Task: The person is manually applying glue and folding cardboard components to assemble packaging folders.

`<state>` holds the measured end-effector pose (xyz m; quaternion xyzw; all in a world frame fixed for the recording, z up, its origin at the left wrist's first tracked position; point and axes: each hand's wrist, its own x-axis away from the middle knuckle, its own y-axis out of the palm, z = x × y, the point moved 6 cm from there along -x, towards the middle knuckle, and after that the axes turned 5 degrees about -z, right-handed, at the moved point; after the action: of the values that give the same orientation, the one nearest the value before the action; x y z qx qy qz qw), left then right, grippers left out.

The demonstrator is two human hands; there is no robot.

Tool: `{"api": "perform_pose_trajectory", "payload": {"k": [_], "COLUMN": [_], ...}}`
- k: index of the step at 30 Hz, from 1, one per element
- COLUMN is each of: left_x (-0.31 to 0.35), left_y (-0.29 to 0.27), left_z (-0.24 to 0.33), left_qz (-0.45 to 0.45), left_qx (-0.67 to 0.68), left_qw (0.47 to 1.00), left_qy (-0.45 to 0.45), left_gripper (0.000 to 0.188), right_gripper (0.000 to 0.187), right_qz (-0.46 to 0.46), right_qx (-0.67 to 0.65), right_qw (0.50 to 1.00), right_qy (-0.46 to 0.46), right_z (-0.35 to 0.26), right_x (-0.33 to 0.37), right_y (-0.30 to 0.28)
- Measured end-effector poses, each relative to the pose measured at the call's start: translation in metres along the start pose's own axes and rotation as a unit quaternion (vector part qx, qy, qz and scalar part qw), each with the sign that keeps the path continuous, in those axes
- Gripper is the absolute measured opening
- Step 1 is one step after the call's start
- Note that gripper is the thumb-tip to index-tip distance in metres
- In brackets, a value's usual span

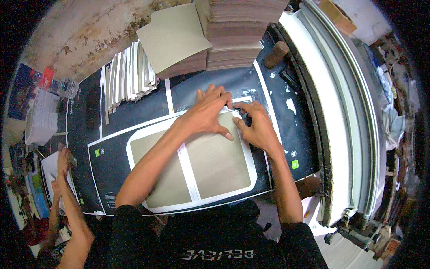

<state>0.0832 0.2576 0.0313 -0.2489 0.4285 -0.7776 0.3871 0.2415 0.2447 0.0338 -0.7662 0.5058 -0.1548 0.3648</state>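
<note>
In front of me two grey boards (219,161), joined by a white strip, lie framed by a white paper border (170,206), much like a book cover. My left hand (208,110) lies over the far edge with its thumb stretched out on the right-hand board. Its other fingers are spread and bent near the far border. Beside it, my right hand (257,127) has thumb and forefinger closed at the far right corner, on the paper edge. Just what lies between those fingertips is partly hidden.
Tall stacks of grey board (237,40) stand at the back. White and grey strips (130,76) are piled left of them. A brown cylinder (276,54) stands near a large roller-like machine (331,89) on the right. At far left, another person's hands (62,168) work over white sheets.
</note>
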Motion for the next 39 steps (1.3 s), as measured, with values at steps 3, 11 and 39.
{"api": "perform_pose_trajectory", "payload": {"k": [3,11,39], "left_x": [0.003,0.021,0.043], "left_y": [0.0,-0.002,0.02], "left_z": [0.001,0.008,0.006], "left_qz": [0.021,0.076,0.066], "left_qx": [0.003,0.034,-0.129], "left_qw": [1.0,0.996,0.988], "left_qy": [-0.004,-0.007,0.061], "left_gripper": [0.084,0.092,0.073], "right_gripper": [0.031,0.022,0.092], "right_qz": [-0.035,-0.013,-0.122], "right_qx": [-0.011,0.043,0.088], "right_qw": [0.999,0.997,0.982], "right_qy": [-0.015,-0.057,-0.117], "right_z": [0.002,-0.004,-0.02], "right_x": [-0.01,-0.018,-0.017], "right_y": [0.001,-0.001,-0.009]}}
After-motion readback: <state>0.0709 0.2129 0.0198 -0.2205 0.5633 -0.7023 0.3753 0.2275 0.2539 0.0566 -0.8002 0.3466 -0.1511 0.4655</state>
